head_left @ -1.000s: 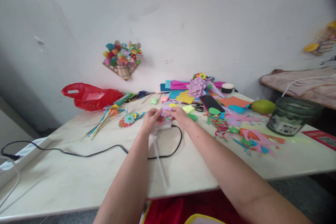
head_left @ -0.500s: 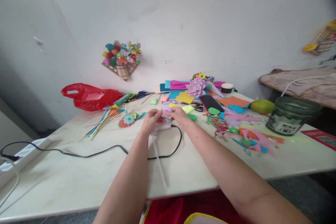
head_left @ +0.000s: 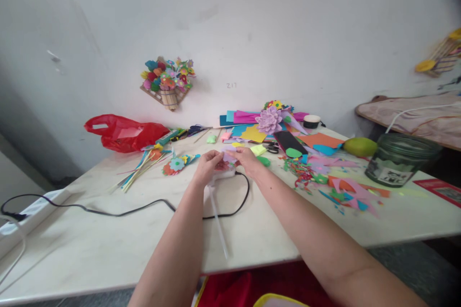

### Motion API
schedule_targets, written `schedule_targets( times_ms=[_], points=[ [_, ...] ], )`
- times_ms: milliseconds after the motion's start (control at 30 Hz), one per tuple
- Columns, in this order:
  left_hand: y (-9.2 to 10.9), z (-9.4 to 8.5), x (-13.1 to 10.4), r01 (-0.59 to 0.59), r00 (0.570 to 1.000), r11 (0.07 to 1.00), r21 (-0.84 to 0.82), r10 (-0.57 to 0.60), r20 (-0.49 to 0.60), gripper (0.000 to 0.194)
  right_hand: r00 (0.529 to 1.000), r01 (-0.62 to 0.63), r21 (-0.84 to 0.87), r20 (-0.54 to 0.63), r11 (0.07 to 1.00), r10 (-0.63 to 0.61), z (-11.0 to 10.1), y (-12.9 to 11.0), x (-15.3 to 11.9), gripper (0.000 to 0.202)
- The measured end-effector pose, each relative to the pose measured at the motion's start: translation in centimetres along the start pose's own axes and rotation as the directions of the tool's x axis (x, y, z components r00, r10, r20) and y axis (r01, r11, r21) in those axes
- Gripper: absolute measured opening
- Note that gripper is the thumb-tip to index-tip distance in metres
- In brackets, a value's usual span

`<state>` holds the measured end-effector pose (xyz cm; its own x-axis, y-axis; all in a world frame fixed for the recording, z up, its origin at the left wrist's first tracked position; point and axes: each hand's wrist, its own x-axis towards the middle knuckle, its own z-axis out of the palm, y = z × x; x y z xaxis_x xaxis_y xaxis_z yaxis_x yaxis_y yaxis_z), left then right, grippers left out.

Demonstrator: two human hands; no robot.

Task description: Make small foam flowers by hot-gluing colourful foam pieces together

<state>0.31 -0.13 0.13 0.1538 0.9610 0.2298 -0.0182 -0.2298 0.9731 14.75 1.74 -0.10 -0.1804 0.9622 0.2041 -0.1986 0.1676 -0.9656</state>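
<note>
Both my hands meet near the middle of the table. My left hand [head_left: 210,164] pinches one side of a small light purple foam piece [head_left: 229,154]. The other side of it is between the fingers of my right hand [head_left: 246,157]. Below the hands lies a white glue gun [head_left: 224,173], partly hidden, with a clear glue stick [head_left: 218,223] pointing toward the table's front edge. To the left of my left hand lie cut foam flowers [head_left: 176,163].
A black cable [head_left: 126,212] crosses the table from a power strip [head_left: 39,206]. Left stands a red bag [head_left: 126,132] by thin strips. To the right are a phone [head_left: 289,143], scissors [head_left: 272,147], foam scraps [head_left: 300,170], a green fruit [head_left: 360,146] and a glass jar [head_left: 398,160].
The light purple piece has shifted slightly and shows a little more of its face between my fingers. Both hands have stayed nearly in place.
</note>
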Motion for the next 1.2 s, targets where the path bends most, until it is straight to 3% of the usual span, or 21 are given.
schedule_targets(
  times_ms=[333, 833, 1000, 1200],
  points=[
    [-0.14, -0.02, 0.05, 0.001, 1.0, 1.0, -0.005, -0.001, -0.006, 0.034, 0.998, 0.007, 0.024, -0.063, 1.0, -0.005, -0.17, 0.06, 0.22, 0.025],
    [-0.15, -0.04, 0.09, -0.009, 0.999, 1.0, 0.019, 0.01, -0.034, 0.033, 0.999, -0.015, 0.048, -0.044, 0.999, 0.017, -0.15, -0.14, 0.07, 0.03],
    [-0.18, -0.09, 0.14, -0.013, 0.998, 1.0, 0.016, 0.013, -0.056, 0.034, 1.0, 0.004, -0.024, 0.006, 1.0, -0.004, -0.08, 0.08, 0.15, 0.032],
    [-0.09, 0.03, 0.07, -0.024, 0.999, 1.0, 0.016, 0.025, -0.041, 0.033, 0.999, 0.033, -0.063, -0.023, 0.997, -0.034, 0.09, 0.2, 0.18, 0.032]
  ],
)
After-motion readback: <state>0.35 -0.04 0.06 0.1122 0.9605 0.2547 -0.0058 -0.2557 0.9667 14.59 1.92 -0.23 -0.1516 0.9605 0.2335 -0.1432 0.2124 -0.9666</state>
